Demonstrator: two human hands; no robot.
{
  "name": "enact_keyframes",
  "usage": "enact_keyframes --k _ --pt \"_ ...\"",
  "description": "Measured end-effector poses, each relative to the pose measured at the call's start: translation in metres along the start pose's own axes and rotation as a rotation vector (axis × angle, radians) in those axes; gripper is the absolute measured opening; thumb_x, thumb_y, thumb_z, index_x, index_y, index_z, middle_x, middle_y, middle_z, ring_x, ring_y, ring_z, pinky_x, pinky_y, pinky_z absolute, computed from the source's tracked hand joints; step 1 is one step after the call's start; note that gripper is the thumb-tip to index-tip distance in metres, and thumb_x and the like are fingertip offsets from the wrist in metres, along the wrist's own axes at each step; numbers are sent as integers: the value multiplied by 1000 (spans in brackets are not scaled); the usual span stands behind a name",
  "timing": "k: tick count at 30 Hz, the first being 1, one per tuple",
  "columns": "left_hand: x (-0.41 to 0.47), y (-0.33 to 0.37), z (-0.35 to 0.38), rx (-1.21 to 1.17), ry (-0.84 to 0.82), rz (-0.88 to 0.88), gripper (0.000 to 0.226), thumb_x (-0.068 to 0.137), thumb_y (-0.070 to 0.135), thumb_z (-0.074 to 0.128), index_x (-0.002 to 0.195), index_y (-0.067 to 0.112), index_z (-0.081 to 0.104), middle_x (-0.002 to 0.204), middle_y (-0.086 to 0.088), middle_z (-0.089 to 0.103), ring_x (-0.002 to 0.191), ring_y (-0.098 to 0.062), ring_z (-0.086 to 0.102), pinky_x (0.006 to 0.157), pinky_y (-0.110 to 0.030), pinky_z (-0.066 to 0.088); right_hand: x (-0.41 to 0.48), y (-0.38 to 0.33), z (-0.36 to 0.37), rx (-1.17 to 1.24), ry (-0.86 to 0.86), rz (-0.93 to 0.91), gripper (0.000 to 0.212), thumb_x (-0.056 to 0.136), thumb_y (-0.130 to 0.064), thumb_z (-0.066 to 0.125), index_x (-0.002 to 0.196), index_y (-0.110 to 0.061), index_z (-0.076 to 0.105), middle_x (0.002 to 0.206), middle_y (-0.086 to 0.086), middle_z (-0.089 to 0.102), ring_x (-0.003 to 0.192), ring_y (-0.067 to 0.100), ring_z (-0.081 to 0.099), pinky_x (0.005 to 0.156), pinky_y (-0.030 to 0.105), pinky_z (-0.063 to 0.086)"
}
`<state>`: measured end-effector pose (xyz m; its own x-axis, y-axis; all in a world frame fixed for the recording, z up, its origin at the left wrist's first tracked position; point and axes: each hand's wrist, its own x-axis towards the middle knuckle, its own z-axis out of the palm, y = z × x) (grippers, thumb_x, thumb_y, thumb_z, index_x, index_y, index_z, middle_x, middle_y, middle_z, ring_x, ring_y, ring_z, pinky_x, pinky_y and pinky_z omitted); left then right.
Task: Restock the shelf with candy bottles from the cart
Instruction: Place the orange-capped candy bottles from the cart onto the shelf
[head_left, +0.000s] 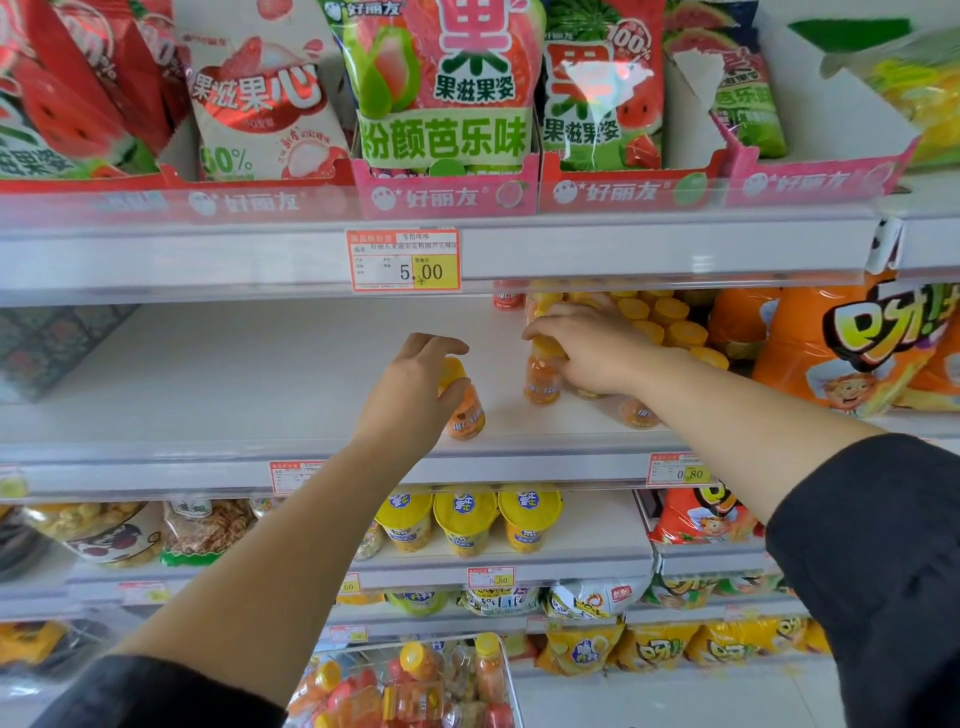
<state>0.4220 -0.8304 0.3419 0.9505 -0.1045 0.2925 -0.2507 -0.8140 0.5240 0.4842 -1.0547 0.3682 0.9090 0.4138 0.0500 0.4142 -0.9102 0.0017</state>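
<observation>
the white shelf (260, 374) carries orange candy bottles (670, 322) clustered at right, beside orange snack bags (831, 353).

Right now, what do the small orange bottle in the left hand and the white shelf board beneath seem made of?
Small orange yellow-capped bottle: probably clear glossy plastic, since orange contents show through; opaque cap. White shelf board: smooth, faintly sheened, likely painted metal, but uncertain.

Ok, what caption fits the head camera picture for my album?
Left hand and right hand each grip an orange bottle at the shelf.
</observation>
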Motion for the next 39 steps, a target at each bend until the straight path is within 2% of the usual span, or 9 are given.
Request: enact_keyframes --k 6,10,14,18,22,27,32,35,39 --pt "-3 2 8 -74 -44 65 31 91 15 65 122 18 63 128 0 55 102 -24 60 86 -42 54 0 10 5 -25 44 9 51 93 -15 55 138 -38 49 145 -8 42 134 26 32 115 39 19" --pt "-3 5 13 -77 -42 75 33 91 12 64 123 20 62 132 1 52 103 -23 59 87 -41 53 -2 11 3 -41 73 11 53 94 -12 55 140 -37 48 145 -7 43 134 23 33 113 38 17" --pt "-6 0 16 -111 -26 27 45 90 23 69 133 22 54 137 2 45 109 -21 57 90 -37 52 -5 11 5 -27 86 24 54 95 -11 52 141 -38 46 144 -9 42 130 29 33 110 38 24" --pt "-8 -4 22 -122 -88 -81 63 89 29 70 143 29 39 135 -1 49 112 -22 58 90 -39 53 -15 11 1 17 170 19 55 93 -14 55 142 -37 45 145 -7 43 129 29 37 107 38 29" --pt "-1 5 32 -153 -137 -71 69 85 29 74 143 34 37 132 3 55 114 -18 57 88 -31 49 -42 21 -1 84 296 6 42 93 -20 61 132 -32 58 133 -6 55 126 25 45 111 43 28" --pt "12 45 64 -237 -233 67 63 83 31 76 137 32 42 128 -1 60 104 -21 63 87 -38 52 -77 47 6 131 388 12 28 88 -13 67 114 -24 71 113 -2 66 112 28 56 113 51 29" --pt "24 67 90 -257 -262 94 63 82 31 77 136 28 44 121 -5 63 106 -24 61 83 -33 49 -99 62 11 130 394 30 29 85 -11 70 112 -22 72 114 -1 65 111 28 56 111 51 30" --pt "28 74 99 -256 -242 122 62 82 25 76 137 24 47 128 -5 58 110 -23 57 84 -29 45 -104 65 11 125 376 58 29 86 -14 70 114 -23 71 116 -1 64 113 27 54 110 52 33" --pt "32 76 112 -248 -179 163 61 81 20 76 136 22 50 134 -6 49 109 -27 58 91 -39 50 -106 65 13 153 310 101 32 91 -17 65 122 -24 67 124 -2 59 119 22 48 109 46 34"
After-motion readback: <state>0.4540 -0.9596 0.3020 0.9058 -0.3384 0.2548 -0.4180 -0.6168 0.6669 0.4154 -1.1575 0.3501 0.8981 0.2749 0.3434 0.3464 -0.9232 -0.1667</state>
